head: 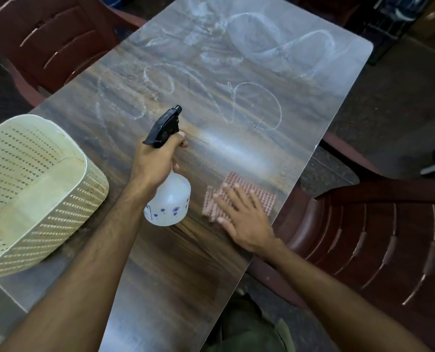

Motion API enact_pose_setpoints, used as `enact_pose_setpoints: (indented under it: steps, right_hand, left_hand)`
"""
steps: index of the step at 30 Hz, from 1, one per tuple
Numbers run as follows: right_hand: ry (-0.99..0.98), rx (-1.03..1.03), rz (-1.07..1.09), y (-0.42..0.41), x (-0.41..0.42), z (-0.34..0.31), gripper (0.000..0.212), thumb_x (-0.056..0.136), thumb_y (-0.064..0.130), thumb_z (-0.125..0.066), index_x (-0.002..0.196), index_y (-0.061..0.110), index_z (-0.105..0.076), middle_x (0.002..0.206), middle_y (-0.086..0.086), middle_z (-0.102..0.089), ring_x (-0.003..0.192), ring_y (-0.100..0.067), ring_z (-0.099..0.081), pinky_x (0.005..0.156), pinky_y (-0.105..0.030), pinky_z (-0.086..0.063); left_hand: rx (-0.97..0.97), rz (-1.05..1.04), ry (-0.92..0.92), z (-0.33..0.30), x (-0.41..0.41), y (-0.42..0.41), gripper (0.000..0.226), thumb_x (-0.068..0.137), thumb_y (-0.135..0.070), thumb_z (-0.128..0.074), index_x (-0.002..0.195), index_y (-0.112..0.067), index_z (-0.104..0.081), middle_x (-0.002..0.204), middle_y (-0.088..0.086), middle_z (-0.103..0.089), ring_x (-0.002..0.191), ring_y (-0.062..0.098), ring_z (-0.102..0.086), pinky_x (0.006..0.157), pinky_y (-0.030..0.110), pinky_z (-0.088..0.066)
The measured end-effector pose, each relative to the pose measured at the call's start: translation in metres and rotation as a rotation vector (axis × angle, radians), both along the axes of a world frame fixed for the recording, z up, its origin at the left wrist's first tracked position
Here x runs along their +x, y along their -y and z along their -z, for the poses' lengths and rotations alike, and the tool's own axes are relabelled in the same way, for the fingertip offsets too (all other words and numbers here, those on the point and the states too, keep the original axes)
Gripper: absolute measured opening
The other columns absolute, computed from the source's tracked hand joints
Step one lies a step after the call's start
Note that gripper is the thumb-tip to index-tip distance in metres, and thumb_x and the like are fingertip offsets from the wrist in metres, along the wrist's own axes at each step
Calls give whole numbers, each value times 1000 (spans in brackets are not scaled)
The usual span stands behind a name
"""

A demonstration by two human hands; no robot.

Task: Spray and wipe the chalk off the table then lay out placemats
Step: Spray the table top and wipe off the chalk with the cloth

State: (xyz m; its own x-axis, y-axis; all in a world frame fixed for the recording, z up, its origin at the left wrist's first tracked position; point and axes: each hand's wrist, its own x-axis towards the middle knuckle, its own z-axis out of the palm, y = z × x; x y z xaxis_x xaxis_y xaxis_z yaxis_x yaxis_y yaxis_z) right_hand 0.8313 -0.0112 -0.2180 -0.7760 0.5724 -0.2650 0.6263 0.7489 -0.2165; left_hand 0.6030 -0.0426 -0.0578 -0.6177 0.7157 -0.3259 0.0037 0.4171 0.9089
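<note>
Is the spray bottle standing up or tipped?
Tipped. The left hand holds the spray bottle off the table, nozzle leaning forward toward the chalk.

A cream perforated basket sits at 9 o'clock, tilted so its open side faces up and to the right; its base shows inside. A dark red slatted chair stands at 11 o'clock, close beside the bench edge. A second dark red slatted chair stands at 4 o'clock, its back near the bench edge. Dark floor fills the 2 o'clock area. Dark objects at 1 o'clock are too blurred to identify.
</note>
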Motion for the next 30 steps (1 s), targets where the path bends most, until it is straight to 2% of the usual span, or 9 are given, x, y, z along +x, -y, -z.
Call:
enact_pose_setpoints:
  steps: [3,7,10,13,18,22,25,27,30]
  right_hand:
    - [32,79,266,-69,13,3,63,99,63,-8,155,37,-2,163,1,10,151,-23,7,118,-53,10]
    - [23,70,439,-143,-3,4,63,100,61,-11,156,33,-7,165,-2,3,152,-25,4,119,-57,4]
    - [3,62,379,-139,-37,2,65,100,61,-10,157,31,-7,165,-5,2,151,-27,3,119,-56,5]
    - [-10,50,167,-89,-56,3,65,99,62,-8,156,32,-4,164,-4,6,151,-26,6,120,-55,4]
    - [-43,-11,-119,-41,-16,4,60,100,60,-14,155,36,-5,165,1,2,152,-22,4,120,-49,5]
    - [15,93,183,-126,15,4,61,100,61,-11,155,36,-3,164,0,5,152,-24,2,120,-52,6]
    - [2,59,420,-195,0,1,64,100,61,-10,157,31,-8,165,-3,3,151,-25,5,118,-55,7]
    - [2,49,441,-214,-30,0,66,99,61,-9,157,28,-9,165,-5,4,151,-27,6,119,-57,6]
    - [-19,52,295,-191,-82,0,66,99,62,-8,156,30,-6,165,-6,3,151,-27,5,119,-54,8]
  left_hand:
    - [-17,14,-15,7,2,-2,14,88,-43,-64,79,-38,-73,95,13,-72,49,14,-54,73,43,-52]
    - [-35,-1,-31,14,5,-10,14,86,-46,-64,75,-41,-72,95,11,-73,51,15,-55,72,40,-49]
    - [-40,-10,-28,17,10,-22,18,88,-42,-65,71,-43,-72,95,-1,-74,47,12,-54,67,34,-48]
    - [-50,-12,-25,17,16,-37,20,89,-40,-65,70,-36,-71,90,-7,-73,44,8,-53,64,31,-47]
    - [-57,-24,-2,17,18,-53,23,89,-37,-65,67,-33,-71,79,-9,-72,47,9,-54,62,30,-47]
    - [-83,-17,-15,22,14,-57,17,90,-37,-64,75,-32,-70,85,-7,-74,46,8,-53,63,29,-47]
    - [-102,-10,-21,27,12,-56,19,90,-39,-64,76,-29,-72,89,-3,-74,49,10,-54,66,32,-49]
    - [-105,-17,-11,28,11,-57,19,91,-39,-63,79,-27,-72,88,-8,-73,48,10,-53,65,31,-48]
    - [-92,-15,0,29,9,-61,17,91,-37,-64,79,-27,-72,87,-4,-73,48,12,-54,64,31,-48]
